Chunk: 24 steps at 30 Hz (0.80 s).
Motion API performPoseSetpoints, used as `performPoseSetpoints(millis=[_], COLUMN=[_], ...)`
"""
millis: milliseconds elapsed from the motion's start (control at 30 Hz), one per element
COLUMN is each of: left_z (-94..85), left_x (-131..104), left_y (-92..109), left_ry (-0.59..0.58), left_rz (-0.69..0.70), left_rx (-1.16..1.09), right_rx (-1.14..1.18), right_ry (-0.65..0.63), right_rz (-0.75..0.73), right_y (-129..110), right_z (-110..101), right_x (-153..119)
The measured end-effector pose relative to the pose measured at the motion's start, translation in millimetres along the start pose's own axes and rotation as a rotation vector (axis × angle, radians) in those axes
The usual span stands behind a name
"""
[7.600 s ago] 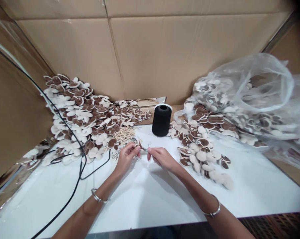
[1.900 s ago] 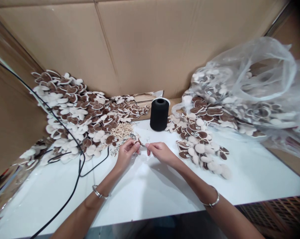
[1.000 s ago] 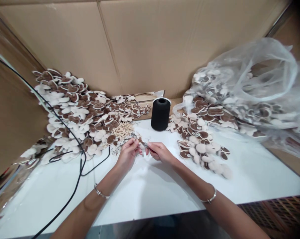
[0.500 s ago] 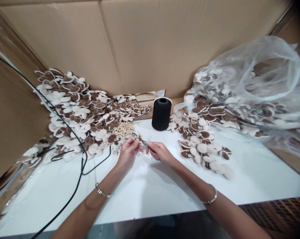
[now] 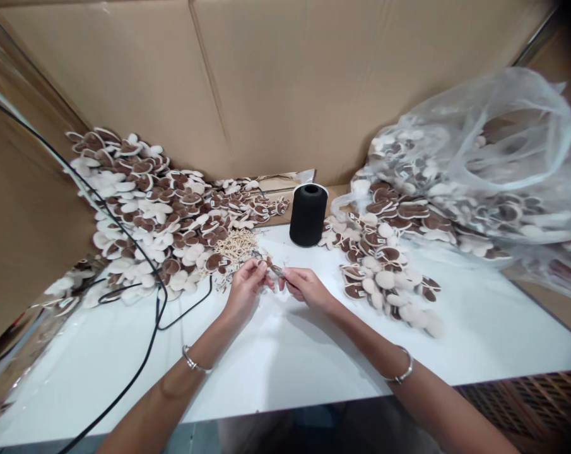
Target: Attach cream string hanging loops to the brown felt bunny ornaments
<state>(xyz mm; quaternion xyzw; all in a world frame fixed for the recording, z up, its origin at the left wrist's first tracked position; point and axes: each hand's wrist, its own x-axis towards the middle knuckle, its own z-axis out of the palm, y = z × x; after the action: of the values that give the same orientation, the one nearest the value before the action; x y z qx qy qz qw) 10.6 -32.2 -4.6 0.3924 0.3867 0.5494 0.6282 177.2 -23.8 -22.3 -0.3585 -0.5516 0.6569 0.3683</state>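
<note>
At the middle of the white table (image 5: 313,366), my left hand (image 5: 248,285) pinches a small brown and white piece (image 5: 266,262). My right hand (image 5: 305,287) is closed on a small grey metal tool (image 5: 276,271), whose tip meets the piece between the hands. The exact shape of both is too small to tell. Just behind my left hand lies a small heap of beige loops (image 5: 236,244). Beyond my hands a black thread cone (image 5: 308,215) stands upright.
A big pile of brown and white plush pieces (image 5: 147,208) fills the back left. More plush pieces (image 5: 384,277) lie at the right, below a clear plastic bag (image 5: 507,164). A black cable (image 5: 138,372) crosses the left side. Cardboard walls (image 5: 285,82) stand behind.
Both hands stay nearly in place, with slight finger movement around the small piece. Nothing else has visibly moved.
</note>
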Motion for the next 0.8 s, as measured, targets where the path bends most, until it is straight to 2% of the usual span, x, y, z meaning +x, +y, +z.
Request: performPoseSetpoints(millis=[233,467,800], left_z=[1.9,-1.8,-1.3], left_x=[-1.4,0.0,0.1], left_y=[2.6,-1.4,0.3], left_ry=[-0.019,-0.044,0.003], left_rz=[0.032,0.078,0.100], left_rx=[0.012,0.065,0.070], right_rx=[0.180,0.312,0.026], right_ry=[-0.052,-0.043,0.078], right_rz=[0.054,0.096,0.014], right_y=[0.1,0.7,-0.9], right_z=[3.5,10.3,8.2], right_x=[0.6,0.7,-0.5])
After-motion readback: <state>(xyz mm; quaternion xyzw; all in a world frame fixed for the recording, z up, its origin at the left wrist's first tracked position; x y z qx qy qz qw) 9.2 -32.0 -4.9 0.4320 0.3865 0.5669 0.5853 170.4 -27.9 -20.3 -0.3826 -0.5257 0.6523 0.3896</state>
